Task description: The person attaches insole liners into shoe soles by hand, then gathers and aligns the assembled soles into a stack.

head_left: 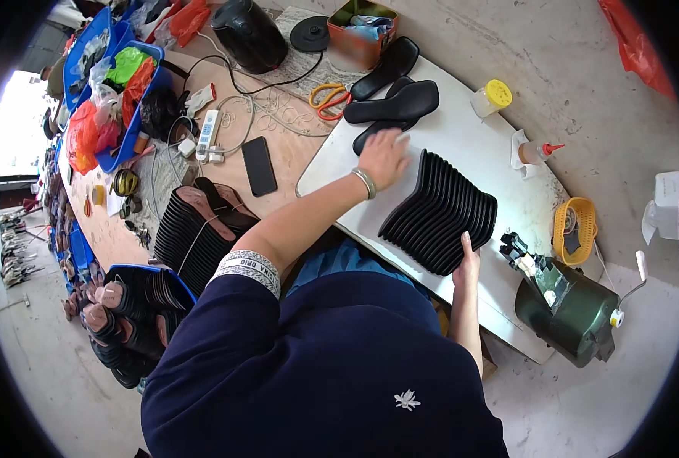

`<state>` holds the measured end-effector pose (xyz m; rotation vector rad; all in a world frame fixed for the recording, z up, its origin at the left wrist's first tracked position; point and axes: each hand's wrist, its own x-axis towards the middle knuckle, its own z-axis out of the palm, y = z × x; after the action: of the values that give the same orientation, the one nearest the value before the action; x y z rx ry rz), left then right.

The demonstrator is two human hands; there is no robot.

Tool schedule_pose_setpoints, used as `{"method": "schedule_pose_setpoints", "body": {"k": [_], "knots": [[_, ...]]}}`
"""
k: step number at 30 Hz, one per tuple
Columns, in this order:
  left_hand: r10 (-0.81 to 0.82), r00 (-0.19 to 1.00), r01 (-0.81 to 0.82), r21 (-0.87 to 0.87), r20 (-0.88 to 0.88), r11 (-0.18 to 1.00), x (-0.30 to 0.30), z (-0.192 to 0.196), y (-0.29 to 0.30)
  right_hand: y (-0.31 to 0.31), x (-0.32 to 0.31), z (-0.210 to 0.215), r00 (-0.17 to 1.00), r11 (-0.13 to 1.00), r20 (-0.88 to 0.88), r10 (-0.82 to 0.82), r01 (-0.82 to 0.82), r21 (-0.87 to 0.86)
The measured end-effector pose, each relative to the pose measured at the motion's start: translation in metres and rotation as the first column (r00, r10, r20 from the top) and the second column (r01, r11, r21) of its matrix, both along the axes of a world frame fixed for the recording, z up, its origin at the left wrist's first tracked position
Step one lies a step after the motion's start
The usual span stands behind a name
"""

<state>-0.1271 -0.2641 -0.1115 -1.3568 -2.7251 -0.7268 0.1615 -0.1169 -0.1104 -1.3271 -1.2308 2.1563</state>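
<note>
A row of several black shoe insoles [440, 214] stands on edge on a white board [469, 145]. My right hand [467, 262] presses against the near end of the row with fingers extended. My left hand [384, 156], with a bracelet on the wrist, rests on the far end of the row, next to a black insole lying flat [371, 134]. Two more black soles [394, 103] lie just beyond on the board.
A green machine [572, 309] and a yellow basket [572, 229] stand at the right. A glue bottle [538, 151], a yellow-lidded jar [492, 97], scissors [329, 99], a phone [259, 165], a black kettle [249, 34] and bundled soles [198, 233] surround the board.
</note>
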Motion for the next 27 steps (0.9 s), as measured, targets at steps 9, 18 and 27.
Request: {"method": "schedule_pose_setpoints", "body": {"k": [9, 18, 27], "knots": [[0.293, 0.897, -0.21, -0.265, 0.332, 0.941, -0.102, 0.0, 0.031, -0.008, -0.006, 0.006, 0.996, 0.999, 0.078, -0.035, 0.033, 0.03], [0.297, 0.947, -0.245, -0.328, 0.12, 0.912, -0.071, -0.008, 0.014, -0.011, -0.007, 0.0, 0.991, 0.997, 0.12, -0.051, 0.043, 0.062], [0.202, 0.95, -0.036, -0.562, 0.237, 0.827, -0.078, 0.025, 0.043, -0.017, -0.017, 0.002, 0.995, 0.989, 0.104, 0.005, -0.02, 0.15]]}}
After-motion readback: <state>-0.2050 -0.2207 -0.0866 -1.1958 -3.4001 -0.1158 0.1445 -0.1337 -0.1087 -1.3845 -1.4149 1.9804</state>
